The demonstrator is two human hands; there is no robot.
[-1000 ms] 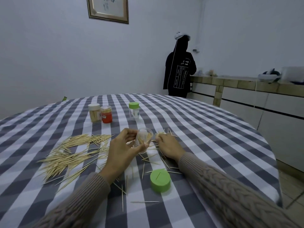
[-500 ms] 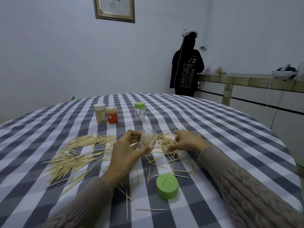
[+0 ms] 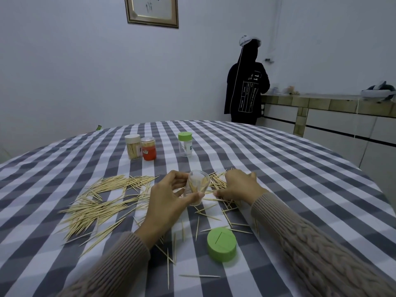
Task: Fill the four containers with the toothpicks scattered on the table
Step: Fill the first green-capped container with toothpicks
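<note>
My left hand (image 3: 169, 200) grips a clear open container (image 3: 198, 186), tilted toward me, with some toothpicks inside. Just right of it my right hand (image 3: 237, 186) rests on a small heap of toothpicks (image 3: 218, 182), fingers curled down onto them. A large pile of toothpicks (image 3: 100, 202) lies to the left on the checked tablecloth. Farther back stand a white-lidded container (image 3: 133, 146) holding toothpicks, a red-labelled container (image 3: 148, 148) and a clear container with a green lid (image 3: 185, 144).
A loose green lid (image 3: 221, 244) lies near the front, with stray toothpicks around it. The checked table (image 3: 278, 168) curves away at the right edge. A person in dark clothes (image 3: 246, 86) stands by a tiled counter (image 3: 321, 101) at the back.
My right hand has slid away from the container's mouth to the right, onto the small heap. The left hand keeps holding the clear container.
</note>
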